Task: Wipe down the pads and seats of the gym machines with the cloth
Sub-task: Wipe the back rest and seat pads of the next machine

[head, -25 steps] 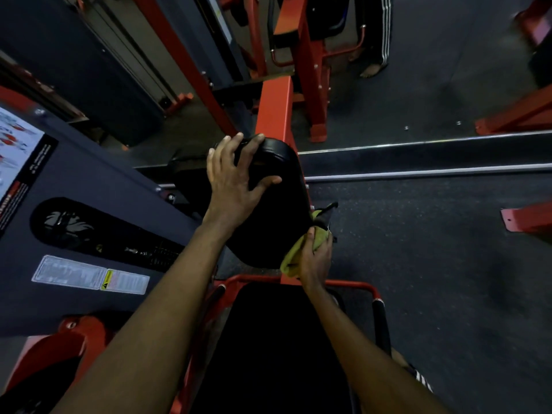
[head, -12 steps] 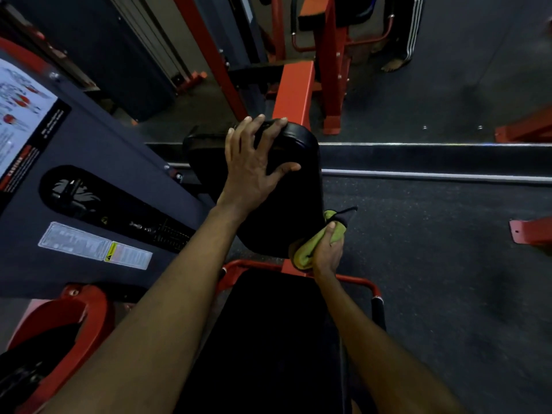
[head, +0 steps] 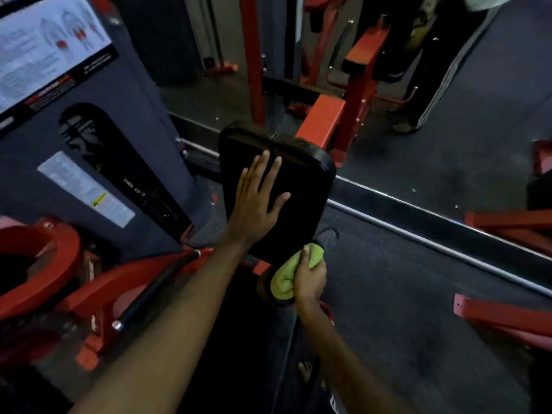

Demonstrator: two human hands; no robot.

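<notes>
Left hand lies flat, fingers spread, on the black back pad; right hand grips the bunched green cloth at the pad's lower edge; risk, as judged: so tight a wad wipes a narrow strip, and the area under the left palm goes unwiped

Pretty dim gym here, dark speckled rubber floor with a shiny metal strip running diagonally across it. Red steel frames crowd the back, and more red bars poke in from the right. On the left, a grey panel carries an exercise chart and a white warning sticker.
</notes>
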